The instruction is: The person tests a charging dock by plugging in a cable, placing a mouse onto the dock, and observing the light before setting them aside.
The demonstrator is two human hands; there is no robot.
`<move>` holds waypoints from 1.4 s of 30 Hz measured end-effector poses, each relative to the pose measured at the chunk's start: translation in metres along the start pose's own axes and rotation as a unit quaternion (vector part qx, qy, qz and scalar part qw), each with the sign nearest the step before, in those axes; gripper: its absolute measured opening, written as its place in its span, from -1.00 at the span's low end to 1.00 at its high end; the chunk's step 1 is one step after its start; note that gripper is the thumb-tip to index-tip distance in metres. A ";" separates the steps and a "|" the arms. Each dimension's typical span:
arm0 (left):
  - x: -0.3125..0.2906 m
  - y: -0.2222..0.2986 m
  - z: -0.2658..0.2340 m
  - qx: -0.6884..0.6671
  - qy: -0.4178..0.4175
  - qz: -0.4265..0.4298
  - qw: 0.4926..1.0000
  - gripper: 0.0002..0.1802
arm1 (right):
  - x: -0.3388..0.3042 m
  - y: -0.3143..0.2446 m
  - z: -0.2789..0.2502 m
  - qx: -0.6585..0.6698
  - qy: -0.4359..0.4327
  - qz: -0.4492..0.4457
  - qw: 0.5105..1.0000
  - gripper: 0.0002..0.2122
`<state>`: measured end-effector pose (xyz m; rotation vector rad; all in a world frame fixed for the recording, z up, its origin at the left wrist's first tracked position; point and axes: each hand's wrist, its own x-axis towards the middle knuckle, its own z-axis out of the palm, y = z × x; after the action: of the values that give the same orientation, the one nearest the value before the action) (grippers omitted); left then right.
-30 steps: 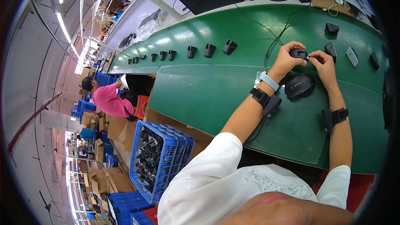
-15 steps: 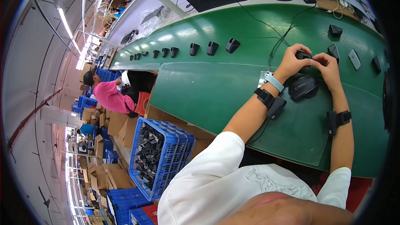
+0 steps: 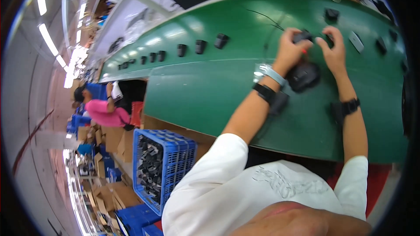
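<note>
My left hand (image 3: 292,49) is closed around a small black device (image 3: 302,37), held above the green table (image 3: 197,87). A red light glows beneath it, beside my fingers. Just to the right, my right hand (image 3: 334,50) has its thumb and forefinger apart. Behind those fingers a dark piece is partly hidden; I see no grip on it. Below both hands rests a larger, rounded black object (image 3: 303,77), blurred. Black straps with dark blocks circle both wrists, and a pale blue band sits on the left one.
Several black devices (image 3: 200,46) stand in a row along the table's far left. A grey-white device (image 3: 356,42) and black ones (image 3: 332,14) lie at the right. A blue crate (image 3: 165,166) of dark parts stands left of me. Beyond it sits a person in pink (image 3: 107,112).
My right hand has parted from the device in my left hand, its fingers spreading. A red light now shows under that device. The whole view has shifted, blurring slightly.
</note>
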<state>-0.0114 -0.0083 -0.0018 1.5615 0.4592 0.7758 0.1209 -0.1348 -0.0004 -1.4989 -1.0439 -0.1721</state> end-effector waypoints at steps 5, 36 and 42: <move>0.004 0.011 -0.007 -0.293 0.026 -0.064 0.953 -0.46 | 0.010 -0.053 -0.031 0.010 -0.560 0.017 0.828 -0.36; -0.002 0.007 0.001 -0.174 -0.092 -0.028 0.980 -0.40 | -0.012 -0.001 0.011 0.231 -0.053 0.125 0.963 -0.44; 0.003 -0.006 -0.002 -0.240 -0.158 -0.028 0.957 -0.52 | -0.014 -0.018 0.002 0.005 -0.037 -0.098 0.995 -0.32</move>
<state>-0.0101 -0.0038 -0.0075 1.1790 0.0673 0.5275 0.0999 -0.1427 0.0030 -1.4030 -1.2504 -0.2497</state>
